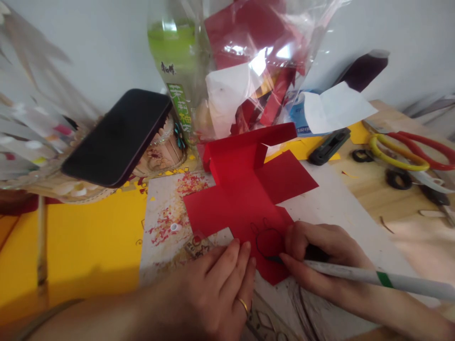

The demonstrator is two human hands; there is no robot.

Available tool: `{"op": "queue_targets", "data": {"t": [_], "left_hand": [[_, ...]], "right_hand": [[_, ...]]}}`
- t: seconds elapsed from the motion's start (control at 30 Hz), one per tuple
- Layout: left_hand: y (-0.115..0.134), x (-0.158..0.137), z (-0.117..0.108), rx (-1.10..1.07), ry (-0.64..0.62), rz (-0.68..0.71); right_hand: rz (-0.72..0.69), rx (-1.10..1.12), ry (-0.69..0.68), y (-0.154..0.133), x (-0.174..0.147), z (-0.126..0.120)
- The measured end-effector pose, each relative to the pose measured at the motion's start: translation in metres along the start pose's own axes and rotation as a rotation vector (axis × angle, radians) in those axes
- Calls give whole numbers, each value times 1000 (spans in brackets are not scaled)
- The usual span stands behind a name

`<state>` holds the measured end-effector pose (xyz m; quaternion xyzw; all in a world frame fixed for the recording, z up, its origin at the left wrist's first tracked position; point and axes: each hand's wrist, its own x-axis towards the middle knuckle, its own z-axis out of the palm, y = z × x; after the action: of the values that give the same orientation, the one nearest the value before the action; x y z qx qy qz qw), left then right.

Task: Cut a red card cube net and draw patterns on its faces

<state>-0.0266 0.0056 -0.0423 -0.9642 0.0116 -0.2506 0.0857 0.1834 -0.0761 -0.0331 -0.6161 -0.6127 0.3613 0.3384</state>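
right hand (320, 258): closed around a white pen (373, 277), tip on the red paper, at a drawn black outline.
left hand (216, 284): flat, fingertips pressing the near edge of the paper; holds nothing; gold ring on one finger.
red paper (245, 199): cross-shaped, lying on the table centre, far flap folded upright.
behind: black phone (117, 137), green bottle (174, 61), scissors (408, 154).

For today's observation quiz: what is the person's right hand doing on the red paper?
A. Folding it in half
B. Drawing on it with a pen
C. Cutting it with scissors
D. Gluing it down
B: the right hand holds a pen with its tip on the red paper, beside a dark drawn outline.
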Motion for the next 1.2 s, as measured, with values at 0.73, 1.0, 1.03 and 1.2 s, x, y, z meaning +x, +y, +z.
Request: {"op": "queue_targets", "data": {"t": [0.73,1.0,1.03,1.2], "left_hand": [[1,-1,-1,-13,-47,-17],[4,-2,3,-34,-18,-18],[4,-2,2,-27,-39,-5],[8,-2,-4,27,-132,-6]], "right_hand": [[26,21,31,-2,0,-2],[50,188,202,7,3,-13],[69,189,228,6,5,-14],[94,152,292,0,8,-19]]}}
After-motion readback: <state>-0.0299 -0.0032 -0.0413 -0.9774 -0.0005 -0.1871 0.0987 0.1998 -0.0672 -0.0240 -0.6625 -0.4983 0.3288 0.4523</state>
